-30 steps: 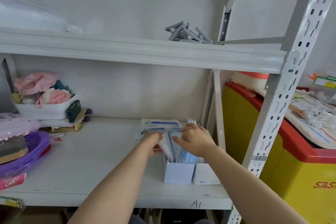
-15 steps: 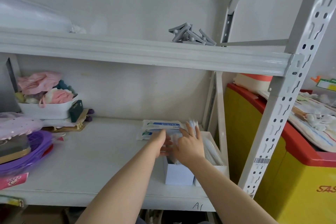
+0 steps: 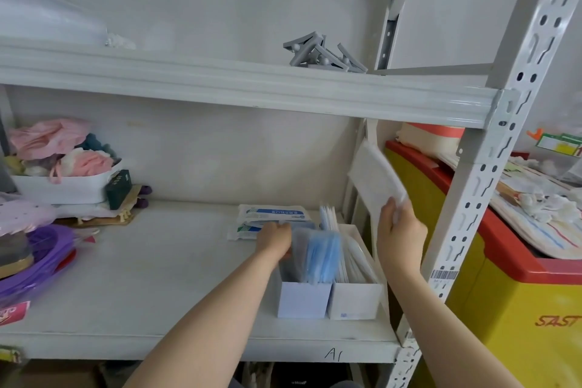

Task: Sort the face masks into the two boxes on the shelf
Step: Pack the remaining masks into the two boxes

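Right hand (image 3: 399,231) pinches a white mask (image 3: 376,176) up above the white box (image 3: 356,293) at the shelf's (image 3: 126,287) right end, left hand (image 3: 274,239) curled on blue masks (image 3: 322,257) in the left box (image 3: 302,299).

Your two bare arms, nothing worn

Your left hand (image 3: 274,239) and right hand (image 3: 400,230) are uncovered: no gloves, rings, watch or bracelet that you can see. Both forearms are bare right down to the bottom edge of the view, with no sleeve or cuff in sight. The nails look short and plain, though blur hides finer detail.
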### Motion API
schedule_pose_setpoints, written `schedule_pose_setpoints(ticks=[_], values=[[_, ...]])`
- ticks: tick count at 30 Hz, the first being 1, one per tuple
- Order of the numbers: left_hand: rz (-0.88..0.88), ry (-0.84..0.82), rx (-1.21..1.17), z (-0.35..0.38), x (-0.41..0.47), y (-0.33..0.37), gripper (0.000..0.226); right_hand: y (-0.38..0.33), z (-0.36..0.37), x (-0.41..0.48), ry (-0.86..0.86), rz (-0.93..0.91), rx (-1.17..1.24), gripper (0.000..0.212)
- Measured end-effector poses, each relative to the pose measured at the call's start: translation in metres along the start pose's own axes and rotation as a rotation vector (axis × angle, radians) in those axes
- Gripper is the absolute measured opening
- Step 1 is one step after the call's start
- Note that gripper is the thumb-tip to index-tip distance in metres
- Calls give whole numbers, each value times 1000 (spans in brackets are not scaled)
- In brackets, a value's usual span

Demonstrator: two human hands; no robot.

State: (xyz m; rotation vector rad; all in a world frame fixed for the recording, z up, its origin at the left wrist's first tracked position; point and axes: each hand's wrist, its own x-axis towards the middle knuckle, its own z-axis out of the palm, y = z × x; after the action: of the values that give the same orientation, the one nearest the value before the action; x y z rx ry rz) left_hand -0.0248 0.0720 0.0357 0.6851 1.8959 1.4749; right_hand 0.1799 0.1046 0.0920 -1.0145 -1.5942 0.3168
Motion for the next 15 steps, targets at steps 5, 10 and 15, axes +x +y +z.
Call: schedule_pose_setpoints(ticks=[5,10,15], values=[[-37,-55,107,21,-4,-3,60,42,8,-28,-210,40,-189,25],[-115,-106,32,24,-3,-3,70,53,15,-42,-395,123,-307,28],[-227,-238,-100,14,0,3,62,52,19,-28,-538,165,-419,14]])
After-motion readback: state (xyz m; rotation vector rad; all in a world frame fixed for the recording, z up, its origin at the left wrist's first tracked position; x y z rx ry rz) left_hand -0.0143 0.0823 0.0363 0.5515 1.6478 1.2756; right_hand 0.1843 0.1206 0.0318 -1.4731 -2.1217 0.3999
